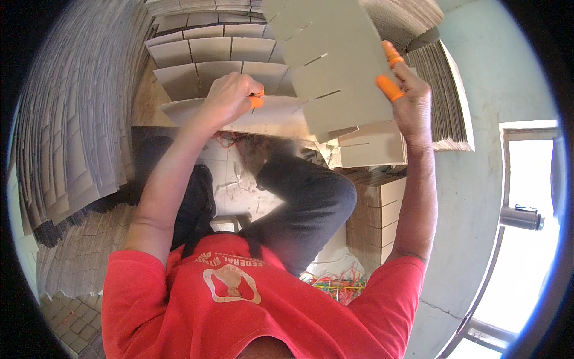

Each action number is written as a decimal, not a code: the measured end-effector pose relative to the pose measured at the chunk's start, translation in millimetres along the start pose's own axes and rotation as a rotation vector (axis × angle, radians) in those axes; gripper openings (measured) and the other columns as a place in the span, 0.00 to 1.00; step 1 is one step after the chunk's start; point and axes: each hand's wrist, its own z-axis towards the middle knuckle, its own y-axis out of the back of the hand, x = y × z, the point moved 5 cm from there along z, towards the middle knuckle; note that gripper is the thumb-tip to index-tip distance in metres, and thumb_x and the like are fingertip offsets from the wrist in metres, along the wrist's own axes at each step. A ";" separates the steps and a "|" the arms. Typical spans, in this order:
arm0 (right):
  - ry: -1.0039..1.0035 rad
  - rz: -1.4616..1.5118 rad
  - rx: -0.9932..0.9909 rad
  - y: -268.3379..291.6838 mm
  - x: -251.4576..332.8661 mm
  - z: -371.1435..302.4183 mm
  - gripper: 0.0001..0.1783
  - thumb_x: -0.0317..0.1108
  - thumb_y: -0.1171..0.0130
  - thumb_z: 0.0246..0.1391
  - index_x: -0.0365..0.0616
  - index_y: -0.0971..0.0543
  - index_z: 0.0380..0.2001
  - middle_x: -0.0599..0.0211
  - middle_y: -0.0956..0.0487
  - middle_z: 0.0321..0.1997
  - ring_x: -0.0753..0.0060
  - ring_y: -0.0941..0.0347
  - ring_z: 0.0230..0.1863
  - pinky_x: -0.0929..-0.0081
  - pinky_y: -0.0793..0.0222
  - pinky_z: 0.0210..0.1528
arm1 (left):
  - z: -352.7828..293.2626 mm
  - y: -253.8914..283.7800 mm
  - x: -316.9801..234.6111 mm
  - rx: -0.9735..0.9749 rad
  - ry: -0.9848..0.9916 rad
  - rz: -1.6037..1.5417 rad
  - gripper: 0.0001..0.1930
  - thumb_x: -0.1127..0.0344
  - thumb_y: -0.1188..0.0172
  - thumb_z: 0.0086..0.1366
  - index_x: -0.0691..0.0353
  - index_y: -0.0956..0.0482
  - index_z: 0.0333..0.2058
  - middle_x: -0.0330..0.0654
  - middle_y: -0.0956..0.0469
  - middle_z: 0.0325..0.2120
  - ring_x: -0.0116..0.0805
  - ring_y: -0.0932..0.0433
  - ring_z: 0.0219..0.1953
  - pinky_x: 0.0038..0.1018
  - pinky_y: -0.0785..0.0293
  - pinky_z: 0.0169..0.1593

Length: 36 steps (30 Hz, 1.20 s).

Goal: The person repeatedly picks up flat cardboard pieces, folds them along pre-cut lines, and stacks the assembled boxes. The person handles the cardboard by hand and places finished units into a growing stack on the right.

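Observation:
My right hand (412, 99), with orange finger covers on two fingers, grips the right edge of a large grey slotted cardboard sheet (341, 66). That sheet is tilted above the worktop and has short slits along its left side. Closed in a pinch, my left hand (234, 96) also wears orange finger covers. It is at the top edge of the nearest upright slotted cardboard strip (278, 113); what its fingertips hold is hidden. Behind it stand several more upright slotted strips (218, 51) in rows, partly covered by the raised sheet.
Tall stacks of slotted cardboard (78, 119) rise on the left. More stacked cardboard (448, 96) stands at the right, beside a pale wall (472, 197). Below the worktop edge (143, 110) are my legs, another cardboard stack (373, 215) and tangled coloured strands (338, 287).

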 end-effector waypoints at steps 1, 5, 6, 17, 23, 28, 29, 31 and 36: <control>-0.060 -0.013 0.039 -6.1 -0.4 -1.1 0.27 0.20 0.37 0.51 0.42 0.25 0.56 0.60 0.25 0.61 0.76 0.29 0.58 0.71 0.32 0.61 | 0.3 -0.1 0.4 0.000 -0.011 0.024 0.08 0.64 0.34 0.55 0.62 0.18 0.29 0.53 0.21 0.24 0.54 0.21 0.30 0.43 0.26 0.35; -0.052 -0.023 0.079 -11.3 3.1 0.8 0.28 0.21 0.36 0.50 0.41 0.27 0.57 0.59 0.26 0.61 0.70 0.27 0.59 0.71 0.31 0.60 | -1.4 0.4 -2.1 -0.026 -0.002 -0.036 0.06 0.66 0.35 0.53 0.62 0.19 0.27 0.54 0.23 0.22 0.55 0.23 0.28 0.43 0.28 0.33; -0.032 -0.052 0.085 -12.6 1.2 2.9 0.31 0.21 0.36 0.50 0.41 0.28 0.59 0.57 0.25 0.60 0.67 0.26 0.59 0.73 0.30 0.58 | -0.8 -0.2 -2.4 -0.046 -0.018 -0.063 0.05 0.69 0.36 0.53 0.63 0.20 0.26 0.55 0.25 0.21 0.56 0.24 0.28 0.44 0.30 0.31; 0.096 0.005 0.286 -64.7 0.6 17.4 0.25 0.24 0.38 0.54 0.41 0.26 0.57 0.60 0.18 0.49 0.73 0.22 0.45 0.75 0.28 0.49 | 7.5 -7.5 0.9 -0.113 -0.059 -0.054 0.04 0.73 0.37 0.49 0.66 0.23 0.21 0.56 0.27 0.19 0.58 0.25 0.27 0.46 0.32 0.30; -0.134 0.041 0.401 -82.1 -4.4 5.0 0.41 0.23 0.36 0.48 0.53 0.37 0.66 0.44 0.20 0.41 0.41 0.22 0.43 0.57 0.26 0.45 | 9.9 -6.5 -2.7 -0.049 -0.067 -0.034 0.06 0.68 0.35 0.54 0.64 0.20 0.24 0.54 0.23 0.22 0.54 0.22 0.29 0.45 0.27 0.34; -0.015 0.003 0.423 -73.2 4.8 -3.0 0.49 0.21 0.35 0.46 0.58 0.44 0.70 0.45 0.22 0.49 0.40 0.24 0.48 0.56 0.26 0.51 | 38.7 53.4 16.1 -0.484 -0.121 0.223 0.09 0.64 0.34 0.55 0.65 0.18 0.28 0.53 0.19 0.27 0.51 0.20 0.31 0.43 0.24 0.38; 0.016 0.013 0.400 -73.7 2.5 -6.5 0.49 0.21 0.35 0.45 0.57 0.43 0.69 0.46 0.22 0.50 0.40 0.25 0.49 0.57 0.27 0.52 | 48.1 56.3 24.9 -0.474 -0.124 0.285 0.09 0.65 0.34 0.55 0.65 0.18 0.28 0.53 0.20 0.28 0.52 0.20 0.32 0.43 0.24 0.37; 0.083 0.040 0.354 -76.1 2.4 -8.7 0.49 0.20 0.35 0.44 0.56 0.42 0.69 0.48 0.23 0.53 0.41 0.25 0.51 0.58 0.28 0.53 | 67.3 61.6 46.7 -0.452 -0.125 0.415 0.08 0.66 0.34 0.55 0.66 0.19 0.28 0.54 0.20 0.29 0.53 0.20 0.32 0.43 0.25 0.37; 0.137 0.094 0.375 -71.9 7.5 -1.1 0.47 0.17 0.37 0.44 0.51 0.40 0.68 0.48 0.25 0.55 0.43 0.27 0.54 0.58 0.28 0.54 | 87.7 39.6 84.0 -0.100 -0.001 0.329 0.04 0.75 0.36 0.51 0.68 0.22 0.26 0.55 0.21 0.27 0.55 0.22 0.32 0.43 0.27 0.35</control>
